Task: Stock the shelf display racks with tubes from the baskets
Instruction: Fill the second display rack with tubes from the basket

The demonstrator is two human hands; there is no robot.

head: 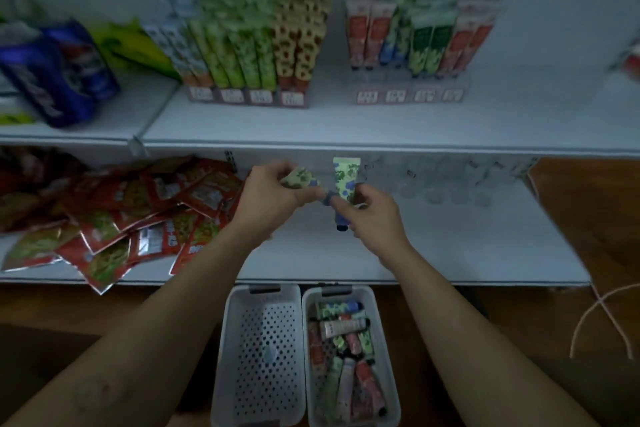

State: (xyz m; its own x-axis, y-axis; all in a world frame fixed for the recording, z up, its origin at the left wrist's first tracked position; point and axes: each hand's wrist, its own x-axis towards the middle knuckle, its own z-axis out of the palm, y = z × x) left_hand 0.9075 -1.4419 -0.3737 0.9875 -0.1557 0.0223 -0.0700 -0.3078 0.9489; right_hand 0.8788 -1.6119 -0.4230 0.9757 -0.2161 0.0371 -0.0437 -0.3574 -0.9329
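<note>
My left hand (268,192) grips a small tube with a green floral print (300,178), lying sideways with its blue cap toward the right. My right hand (369,218) pinches a second green and blue floral tube (345,180), held upright with its dark cap pointing down. Both hands hover over the lower shelf (467,243), just in front of a clear display rack (446,180) at its back. Below, the right white basket (384,315) holds several mixed tubes, while the left white basket (232,322) holds none.
The upper shelf carries two racks of standing tubes (249,45) (415,35) and blue and green bags (59,69) at the left. Red snack packets (121,215) are piled on the lower shelf's left part. A white cord (602,308) lies on the brown floor at the right.
</note>
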